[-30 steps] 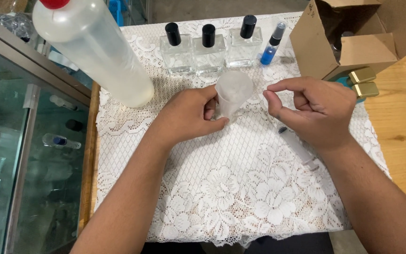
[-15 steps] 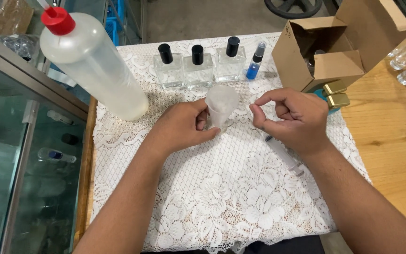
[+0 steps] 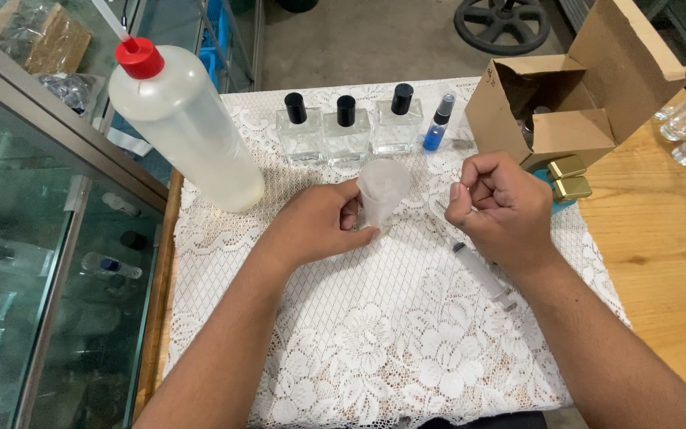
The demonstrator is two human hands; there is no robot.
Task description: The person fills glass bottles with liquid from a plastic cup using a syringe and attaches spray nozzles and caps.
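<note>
The left hand (image 3: 319,226) grips a frosted plastic cup (image 3: 381,192) upright on the lace cloth (image 3: 359,342), and the right hand (image 3: 502,208) hangs clenched just beside it, holding nothing I can see. Behind the cup stand three square glass bottles (image 3: 346,135) and a small blue spray vial (image 3: 437,127). A big squeeze bottle (image 3: 184,127) lies to the left, a syringe (image 3: 482,274) under the right wrist, and an open cardboard box (image 3: 565,95) on the wooden counter (image 3: 653,262). A glass cabinet (image 3: 49,262) flanks the left side.

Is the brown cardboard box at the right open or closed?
Open. The cardboard box has its flaps raised and folded outward, so its dark inside shows.
</note>
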